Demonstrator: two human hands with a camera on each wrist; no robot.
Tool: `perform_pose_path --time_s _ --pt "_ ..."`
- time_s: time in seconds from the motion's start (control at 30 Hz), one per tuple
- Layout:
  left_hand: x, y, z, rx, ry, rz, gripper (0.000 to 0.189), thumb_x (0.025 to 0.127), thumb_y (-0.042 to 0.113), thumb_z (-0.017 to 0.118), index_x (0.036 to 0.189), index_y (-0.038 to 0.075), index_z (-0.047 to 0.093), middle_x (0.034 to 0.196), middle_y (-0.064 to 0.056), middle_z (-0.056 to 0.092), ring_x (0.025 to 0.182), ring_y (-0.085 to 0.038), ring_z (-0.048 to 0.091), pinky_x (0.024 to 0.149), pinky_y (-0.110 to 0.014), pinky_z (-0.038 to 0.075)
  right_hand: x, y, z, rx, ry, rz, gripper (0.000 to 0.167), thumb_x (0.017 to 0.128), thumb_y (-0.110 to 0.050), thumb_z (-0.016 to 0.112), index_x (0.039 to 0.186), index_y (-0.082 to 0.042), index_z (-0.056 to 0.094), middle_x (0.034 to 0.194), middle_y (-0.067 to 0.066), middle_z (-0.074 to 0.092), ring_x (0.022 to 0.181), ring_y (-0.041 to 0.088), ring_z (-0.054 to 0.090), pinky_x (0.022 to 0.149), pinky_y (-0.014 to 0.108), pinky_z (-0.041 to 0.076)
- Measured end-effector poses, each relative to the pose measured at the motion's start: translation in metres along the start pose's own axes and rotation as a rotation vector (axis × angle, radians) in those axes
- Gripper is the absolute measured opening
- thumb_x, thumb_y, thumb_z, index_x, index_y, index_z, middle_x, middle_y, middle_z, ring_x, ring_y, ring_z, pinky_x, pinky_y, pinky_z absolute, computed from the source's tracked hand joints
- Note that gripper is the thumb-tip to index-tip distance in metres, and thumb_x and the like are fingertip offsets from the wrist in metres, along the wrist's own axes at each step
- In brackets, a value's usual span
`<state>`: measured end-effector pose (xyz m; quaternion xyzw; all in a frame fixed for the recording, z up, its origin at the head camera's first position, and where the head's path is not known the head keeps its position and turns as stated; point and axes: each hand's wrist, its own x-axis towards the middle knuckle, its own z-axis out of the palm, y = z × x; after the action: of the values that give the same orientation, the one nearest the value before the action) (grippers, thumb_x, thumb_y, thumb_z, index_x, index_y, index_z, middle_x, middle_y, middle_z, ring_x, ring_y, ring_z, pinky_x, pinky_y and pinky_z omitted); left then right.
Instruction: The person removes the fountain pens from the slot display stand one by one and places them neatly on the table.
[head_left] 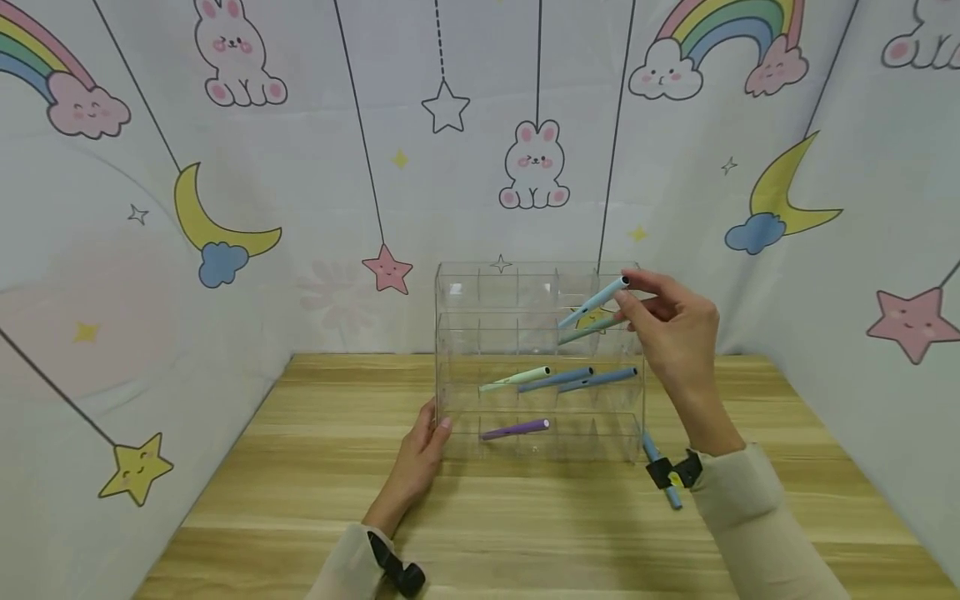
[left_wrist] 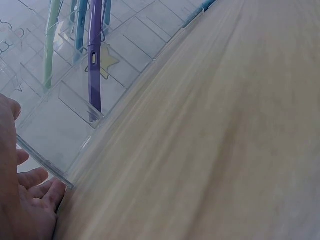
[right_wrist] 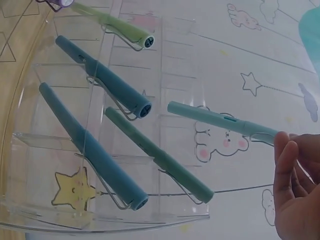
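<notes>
Head view: clear rack (head_left: 460, 337) stood on wood-grain table (head_left: 315, 467), printed backdrop (head_left: 322, 183) behind. Light-blue pen (head_left: 591, 303) pinched near its cap end by thumb and fingertips of right hand (head_left: 677, 333), at 2 o'clock of rack centre; pen tilted, free end pointed toward 8 o'clock, seen across the upper tiers. Whether that end is inside a compartment cannot be told. Green pen (head_left: 588, 331) sits just under it, slanted. Middle row: light-green pen (head_left: 514, 380) toward 8 o'clock, two blue pens (head_left: 597, 380) toward 4. Purple pen (head_left: 514, 431) held in bottom tier at 7 o'clock. Loose pen (head_left: 673, 497) laid on table at 4 o'clock, partly hidden by black strap (head_left: 675, 472) on right wrist. Rack's side touched by left hand (head_left: 412, 465) at 8 o'clock.

Left wrist view: left hand seen at 7 o'clock, fingers relaxed, laid against outside of rack's side panel, not clenched. Purple pen stood in the nearest tier, at 11 o'clock.

Right wrist view: pinch confirmed at 4 o'clock; light-blue pen pointed toward 10, clear of green pen. Green pen and both blue pens slotted in rack, clips visible.
</notes>
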<state>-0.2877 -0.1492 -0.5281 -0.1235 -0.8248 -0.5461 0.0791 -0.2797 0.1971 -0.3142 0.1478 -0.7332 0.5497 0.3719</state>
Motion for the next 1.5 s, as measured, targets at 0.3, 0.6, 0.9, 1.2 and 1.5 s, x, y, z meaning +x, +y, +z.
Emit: perform_pose_path --time_s 0.3,0.6,0.9,1.2,1.5 --pt "0.001 -0.001 0.001 -0.003 0.004 0.008 0.054 0.115 0.033 0.049 0.164 0.011 0.040 0.155 -0.029 0.058 0.148 -0.046 0.054 0.122 -0.066 0.042 0.006 -0.002 -0.012 -0.036 0.034 0.015 0.026 0.099 -0.010 0.079 0.125 -0.009 0.080 0.099 -0.014 0.080 0.069 0.001 0.073 0.063 0.011 0.056" --pt "0.001 -0.001 0.001 0.000 0.006 0.004 0.054 0.115 0.032 0.049 0.163 0.011 0.041 0.151 -0.028 0.061 0.145 -0.046 0.057 0.120 -0.066 0.044 0.005 0.004 -0.020 -0.179 0.088 0.037 0.026 0.098 -0.018 0.081 0.124 -0.014 0.082 0.110 -0.005 0.082 0.088 -0.005 0.068 0.075 0.009 0.053" --pt "0.002 0.000 0.001 -0.022 -0.002 0.006 0.054 0.115 0.032 0.049 0.164 0.011 0.040 0.156 -0.027 0.057 0.149 -0.045 0.053 0.122 -0.065 0.041 0.005 0.011 -0.028 -0.168 0.114 0.048 0.025 0.098 -0.016 0.080 0.122 -0.011 0.082 0.108 -0.014 0.080 0.090 -0.006 0.069 0.080 0.012 0.051" --pt "0.001 -0.002 0.000 -0.026 -0.007 0.006 0.054 0.115 0.033 0.049 0.164 0.014 0.040 0.155 -0.027 0.058 0.148 -0.046 0.054 0.121 -0.067 0.042 0.004 0.018 -0.037 -0.172 0.114 0.053 0.024 0.099 -0.014 0.078 0.123 -0.009 0.082 0.111 -0.011 0.081 0.091 -0.009 0.070 0.082 0.008 0.053" --pt "0.001 -0.003 0.001 -0.016 0.001 0.007 0.053 0.115 0.033 0.050 0.164 0.014 0.041 0.153 -0.027 0.061 0.146 -0.046 0.056 0.120 -0.066 0.043 0.000 0.024 -0.042 -0.197 0.095 0.092 0.025 0.102 -0.014 0.074 0.125 -0.007 0.080 0.117 -0.003 0.081 0.092 -0.009 0.068 0.079 0.005 0.053"
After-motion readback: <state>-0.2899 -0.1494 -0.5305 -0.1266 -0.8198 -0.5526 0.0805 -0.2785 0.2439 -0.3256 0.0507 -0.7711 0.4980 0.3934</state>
